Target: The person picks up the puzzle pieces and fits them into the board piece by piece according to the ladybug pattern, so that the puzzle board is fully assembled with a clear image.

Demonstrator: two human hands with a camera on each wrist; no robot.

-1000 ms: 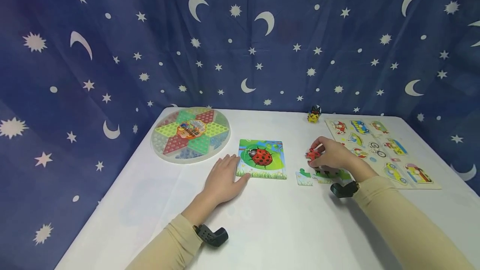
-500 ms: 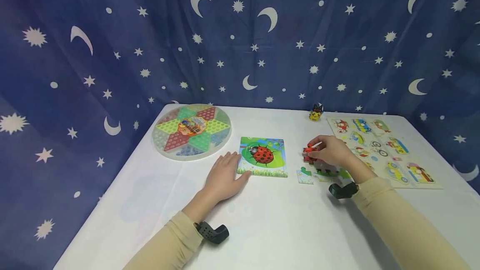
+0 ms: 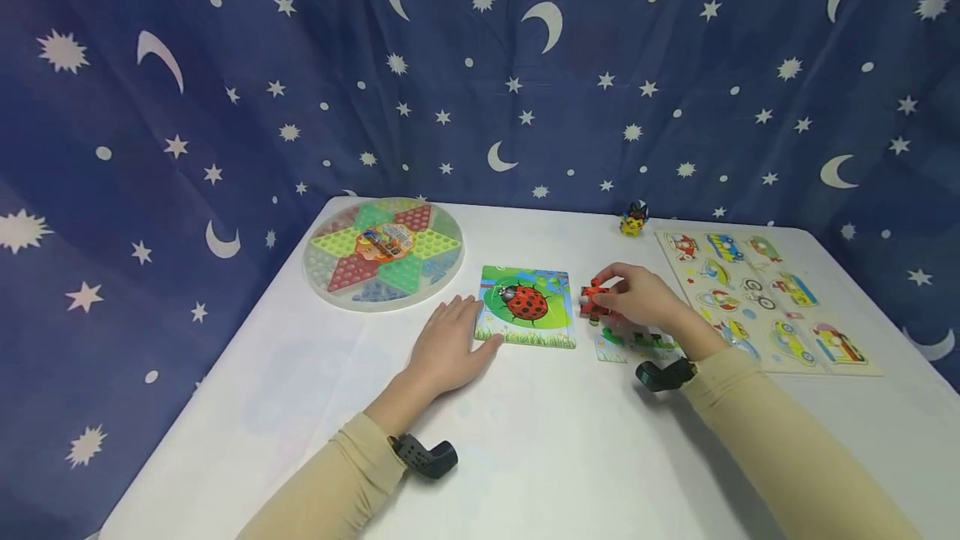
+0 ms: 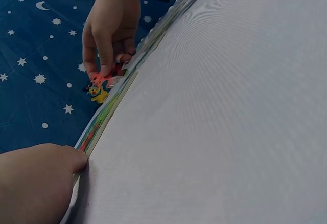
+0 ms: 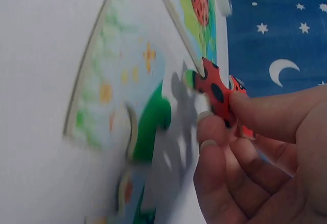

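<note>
A square ladybug picture puzzle (image 3: 525, 307) lies flat on the white table. My left hand (image 3: 448, 350) rests at its left side, fingers along the left edge and thumb at the near corner. Just right of the picture, my right hand (image 3: 643, 300) pinches a red jigsaw piece with black spots (image 5: 217, 88) between thumb and fingers. More red shows behind the thumb in the right wrist view. Below that hand lie a grass-edged jigsaw piece (image 3: 611, 347) and further green pieces (image 3: 651, 342), partly hidden by the hand.
At the back left lies a round Chinese checkers board (image 3: 384, 253). A vehicle picture board (image 3: 757, 302) lies on the right, with a small yellow figurine (image 3: 633, 219) near the back edge. A blue curtain (image 3: 480, 65) with moons and stars hangs behind the table.
My right hand has moved left with the red jigsaw piece, close to the right edge of the ladybug picture. The piece has turned somewhat. My left hand stays at the picture's side.
</note>
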